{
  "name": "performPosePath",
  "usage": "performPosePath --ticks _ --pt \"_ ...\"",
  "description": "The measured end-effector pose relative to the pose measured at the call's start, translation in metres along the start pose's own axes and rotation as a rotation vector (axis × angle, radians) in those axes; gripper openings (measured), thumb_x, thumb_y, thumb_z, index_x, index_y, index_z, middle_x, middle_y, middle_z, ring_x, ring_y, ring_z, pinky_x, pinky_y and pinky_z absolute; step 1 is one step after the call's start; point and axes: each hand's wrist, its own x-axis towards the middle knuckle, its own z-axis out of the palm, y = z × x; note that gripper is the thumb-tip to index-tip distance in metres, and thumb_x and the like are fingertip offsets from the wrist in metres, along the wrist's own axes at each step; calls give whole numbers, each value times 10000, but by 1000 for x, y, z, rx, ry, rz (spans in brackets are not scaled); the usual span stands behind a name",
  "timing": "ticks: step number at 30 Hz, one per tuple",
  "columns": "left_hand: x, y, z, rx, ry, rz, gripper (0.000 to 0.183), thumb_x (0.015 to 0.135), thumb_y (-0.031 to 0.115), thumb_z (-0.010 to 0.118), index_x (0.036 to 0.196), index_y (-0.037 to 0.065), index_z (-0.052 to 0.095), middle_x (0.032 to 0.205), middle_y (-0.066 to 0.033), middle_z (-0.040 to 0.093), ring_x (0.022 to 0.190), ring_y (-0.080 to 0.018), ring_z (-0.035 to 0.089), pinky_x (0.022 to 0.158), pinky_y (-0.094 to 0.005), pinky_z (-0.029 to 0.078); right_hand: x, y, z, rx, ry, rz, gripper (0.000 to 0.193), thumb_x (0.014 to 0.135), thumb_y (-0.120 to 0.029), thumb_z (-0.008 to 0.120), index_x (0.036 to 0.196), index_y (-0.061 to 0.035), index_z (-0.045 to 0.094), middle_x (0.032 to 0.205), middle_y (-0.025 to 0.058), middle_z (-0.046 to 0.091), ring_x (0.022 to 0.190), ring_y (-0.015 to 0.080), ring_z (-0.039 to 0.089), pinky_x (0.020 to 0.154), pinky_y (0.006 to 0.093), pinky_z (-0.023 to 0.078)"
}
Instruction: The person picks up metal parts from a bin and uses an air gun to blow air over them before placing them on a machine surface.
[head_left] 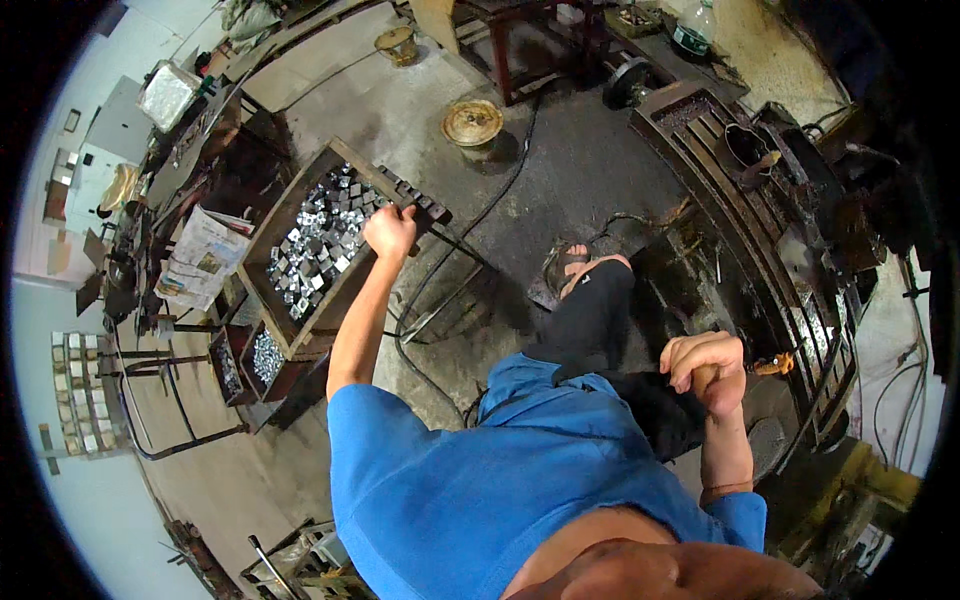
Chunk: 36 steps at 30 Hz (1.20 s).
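Observation:
My left hand (390, 232) is closed at the right edge of a wooden tray (262, 262). Many small shiny metal blocks (318, 238) lie heaped in that tray. Beside the hand, a row of darker metal blocks (415, 193) runs along the tray's rim. Whatever the left fingers hold, if anything, is hidden. My right hand (705, 372) is raised near the machine on the right, its fingers curled in. I cannot make out what is inside them. Just past it, an orange-tipped piece (773, 364) sticks out by the machine.
A slotted machine bed (740, 190) curves along the right side. Lidded buckets (472, 124) stand on the floor ahead, and a black cable (480, 215) snakes across it. Small bins of metal parts (266, 358) sit below the tray. A newspaper (203, 258) hangs to its left.

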Motion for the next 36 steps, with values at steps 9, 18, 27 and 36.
performPosePath --ticks 9,18,27,36 --pt "-17 3 -10 -76 -56 27 336 667 360 679 611 39 600 574 -167 575 548 -351 582 507 -443 454 10 17 -8 -89 131 134 329 615 -229 643 690 88 606 574 114 559 483 160 499 539 283 416" --pt "3 10 -2 -102 -112 -190 330 674 392 660 693 63 644 660 -162 611 649 -326 609 599 -428 464 38 22 1 -26 -49 93 254 640 -157 672 734 73 618 652 108 588 533 135 521 487 221 390" --pt "3 9 -6 -102 -72 -81 329 693 381 652 677 53 639 608 -162 592 603 -338 596 548 -435 455 35 32 -12 -197 84 366 202 585 2 519 748 65 621 662 90 593 561 119 533 509 218 401" --pt "37 -44 -40 -473 -357 68 265 752 267 630 841 19 658 763 -180 640 700 -281 635 637 -353 488 4 32 -14 -336 123 388 317 496 28 456 764 66 621 651 84 579 574 122 525 528 220 401"
